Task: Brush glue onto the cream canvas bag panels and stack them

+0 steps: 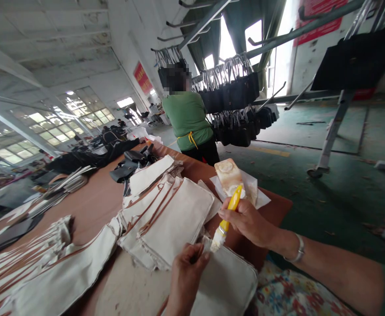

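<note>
My right hand (245, 219) is closed around the yellow handle of a brush (234, 201). The brush points down, its bristles coated with whitish paste, close above the edge of a cream fabric piece (227, 281). My left hand (188, 272) is at that piece's upper left edge, thumb and fingers pinched together; what lies between them is too small to make out. Beyond my hands, a stack of cream pieces with brown edging (179, 215) lies on the brown table. A stained container (228, 172) with white paste sits on a paper sheet (261, 198) at the right.
More cream pieces (63, 276) spread across the brown table (106, 197) at the left. Black items (131, 164) lie farther back. A person in a green top (188, 116) stands past the table, beside racks of black bags (232, 94). A wheeled rack leg (332, 136) stands at the right.
</note>
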`<act>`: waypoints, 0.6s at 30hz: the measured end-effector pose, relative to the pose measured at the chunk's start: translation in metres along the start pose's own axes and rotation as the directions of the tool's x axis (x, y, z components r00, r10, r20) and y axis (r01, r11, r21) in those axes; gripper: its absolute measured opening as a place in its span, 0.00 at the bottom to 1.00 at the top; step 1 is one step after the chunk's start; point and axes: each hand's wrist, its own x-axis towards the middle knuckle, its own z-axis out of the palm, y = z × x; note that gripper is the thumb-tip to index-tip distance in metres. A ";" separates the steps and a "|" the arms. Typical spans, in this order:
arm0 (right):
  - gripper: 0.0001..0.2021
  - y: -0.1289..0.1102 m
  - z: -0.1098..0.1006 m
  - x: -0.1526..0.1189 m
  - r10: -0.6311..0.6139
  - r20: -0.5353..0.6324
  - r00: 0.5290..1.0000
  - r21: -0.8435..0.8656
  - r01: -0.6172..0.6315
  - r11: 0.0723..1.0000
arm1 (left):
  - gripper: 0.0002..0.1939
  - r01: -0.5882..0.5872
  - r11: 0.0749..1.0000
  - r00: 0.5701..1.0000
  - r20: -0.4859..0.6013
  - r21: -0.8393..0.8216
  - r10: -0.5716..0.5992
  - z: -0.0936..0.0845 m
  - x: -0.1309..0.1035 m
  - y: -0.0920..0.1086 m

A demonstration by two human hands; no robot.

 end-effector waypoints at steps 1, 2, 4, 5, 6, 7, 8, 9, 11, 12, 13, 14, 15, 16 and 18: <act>0.11 0.000 0.002 0.001 -0.044 0.017 0.999 -0.068 0.045 0.997 | 0.19 -0.006 1.000 1.000 0.001 -0.025 0.006 0.001 -0.002 0.005; 0.11 0.000 0.004 0.003 -0.087 0.036 0.996 -0.140 0.092 0.986 | 0.17 -0.011 0.999 1.000 0.003 -0.046 0.011 0.002 -0.004 0.009; 0.10 0.001 0.005 0.007 -0.166 0.053 0.985 -0.258 0.174 0.950 | 0.15 -0.024 0.997 1.000 0.011 -0.070 0.025 0.004 -0.008 0.016; 0.10 0.000 0.004 0.008 -0.194 0.044 0.980 -0.296 0.199 0.934 | 0.15 -0.033 0.997 0.999 0.014 -0.069 0.034 0.004 -0.010 0.018; 0.10 -0.001 0.002 0.009 -0.215 0.025 0.976 -0.318 0.211 0.924 | 0.15 -0.042 0.997 0.999 0.016 -0.063 0.044 0.005 -0.012 0.019; 0.10 -0.003 0.000 0.009 -0.227 -0.001 0.974 -0.326 0.215 0.921 | 0.15 -0.051 0.997 0.999 0.011 -0.060 0.052 0.006 -0.013 0.019; 0.09 -0.005 -0.002 0.008 -0.233 -0.019 0.972 -0.322 0.214 0.922 | 0.15 -0.057 0.996 0.998 0.000 -0.062 0.057 0.008 -0.014 0.017; 0.09 -0.008 -0.003 0.006 -0.229 -0.020 0.973 -0.314 0.212 0.926 | 0.16 -0.059 0.996 0.998 -0.014 -0.067 0.058 0.010 -0.015 0.016; 0.10 -0.013 -0.001 0.001 -0.208 0.025 0.978 -0.301 0.206 0.931 | 0.18 -0.062 0.995 0.997 -0.043 -0.077 0.058 0.015 -0.016 0.013; 0.10 -0.015 0.001 -0.002 -0.203 0.057 0.978 -0.305 0.210 0.929 | 0.19 -0.071 0.995 0.996 -0.055 -0.071 0.067 0.018 -0.017 0.012; 0.11 -0.015 0.003 -0.004 -0.209 0.080 0.975 -0.316 0.224 0.922 | 0.19 -0.087 0.995 0.994 -0.067 -0.055 0.083 0.020 -0.018 0.011; 0.11 -0.015 0.004 -0.005 -0.223 0.093 0.970 -0.333 0.241 0.912 | 0.19 -0.107 0.994 0.992 -0.076 -0.034 0.104 0.022 -0.019 0.011; 0.11 -0.016 0.005 -0.006 -0.241 0.095 0.966 -0.351 0.259 0.900 | 0.18 -0.128 0.992 0.988 -0.084 -0.015 0.126 0.024 -0.020 0.012; 0.11 -0.016 0.004 -0.005 -0.263 0.087 0.961 -0.368 0.276 0.888 | 0.18 -0.146 0.989 0.985 -0.089 -0.002 0.145 0.025 -0.021 0.012; 0.10 -0.018 -0.003 -0.003 -0.287 0.046 0.957 -0.380 0.283 0.881 | 0.17 -0.179 0.984 0.981 -0.082 -0.005 0.178 0.026 -0.024 0.012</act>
